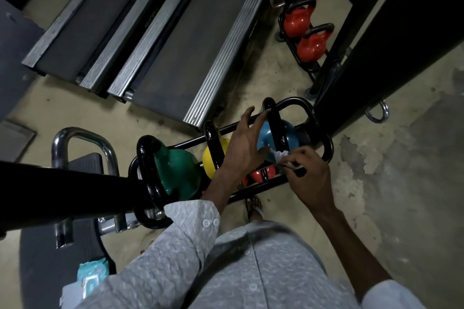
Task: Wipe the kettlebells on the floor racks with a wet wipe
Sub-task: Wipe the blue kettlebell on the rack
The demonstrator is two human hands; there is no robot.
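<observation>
Grey treadmills point(190, 40) ×2 | black near rack point(329, 148) ×1: green kettlebell point(175, 170), yellow kettlebell point(208, 161), blue kettlebell point(292, 136), small red kettlebell point(258, 174) underneath | far rack point(312, 73) ×1: red kettlebells point(296, 20) ×2 | left hand point(241, 148) spread flat on blue kettlebell | right hand point(311, 175) pinching wet wipe point(280, 155) against blue kettlebell

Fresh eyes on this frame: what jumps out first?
The two hands at centre: the left hand rests spread on the blue kettlebell while the right hand pinches a white wet wipe against its side. Next, the bright colours: a green kettlebell and a yellow kettlebell left of it on the same floor rack, two red kettlebells farther off at upper right.
</observation>
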